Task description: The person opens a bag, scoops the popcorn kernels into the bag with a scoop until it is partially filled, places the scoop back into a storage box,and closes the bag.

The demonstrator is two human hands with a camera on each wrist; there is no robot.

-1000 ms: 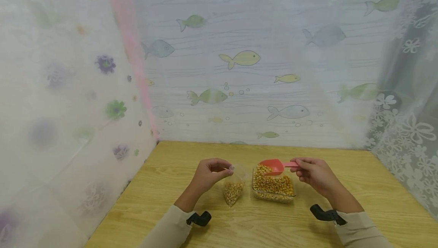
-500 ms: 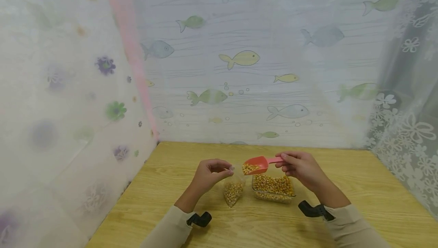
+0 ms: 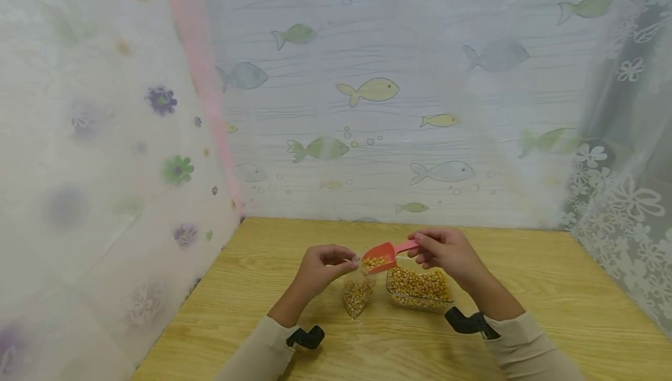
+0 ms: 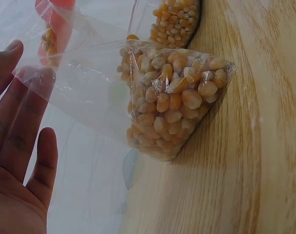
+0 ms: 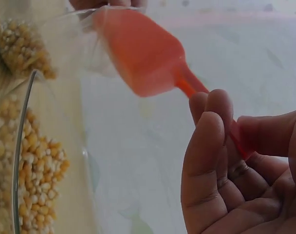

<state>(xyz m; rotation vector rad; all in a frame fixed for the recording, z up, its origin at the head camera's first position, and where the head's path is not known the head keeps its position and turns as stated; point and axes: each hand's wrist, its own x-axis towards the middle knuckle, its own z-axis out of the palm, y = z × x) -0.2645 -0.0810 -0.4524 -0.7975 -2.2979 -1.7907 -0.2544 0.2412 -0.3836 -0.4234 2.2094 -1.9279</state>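
Red scoop (image 3: 380, 254) loaded with corn kernels (image 3: 374, 262), tilted at mouth of clear bag (image 3: 358, 289). Handle pinched between curled right hand (image 3: 446, 251) fingers and thumb. Bag rim pinched by left hand (image 3: 321, 267) fingertips. Kernel container (image 3: 419, 289) below right fingers, on wooden table (image 3: 551, 287).

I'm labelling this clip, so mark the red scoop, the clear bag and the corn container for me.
red scoop (image 3: 380, 254), head view, on its bowl.
clear bag (image 4: 175, 100), left wrist view, on its corn-filled lower part.
corn container (image 3: 420, 287), head view, on the kernels inside it.
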